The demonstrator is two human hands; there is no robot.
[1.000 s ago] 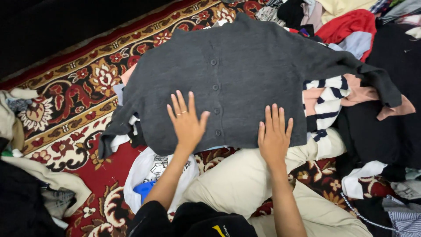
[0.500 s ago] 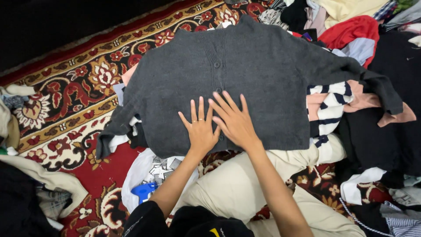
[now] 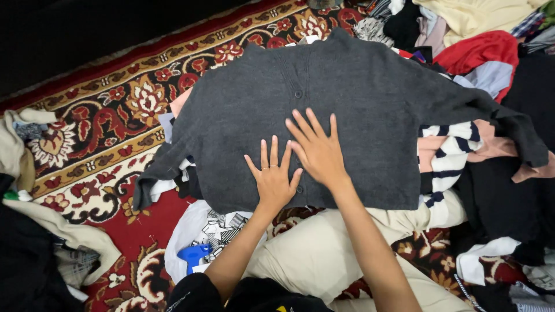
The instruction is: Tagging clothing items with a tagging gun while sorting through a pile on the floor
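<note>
A dark grey buttoned cardigan point(image 3: 347, 115) lies spread flat, front up, sleeves out sideways, atop a heap of clothes.

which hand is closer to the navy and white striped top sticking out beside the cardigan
Right. The right hand lies flat on the grey cardigan just right of its button line, on the side of the striped top. The left hand lies left of the buttons, farther away.
</note>
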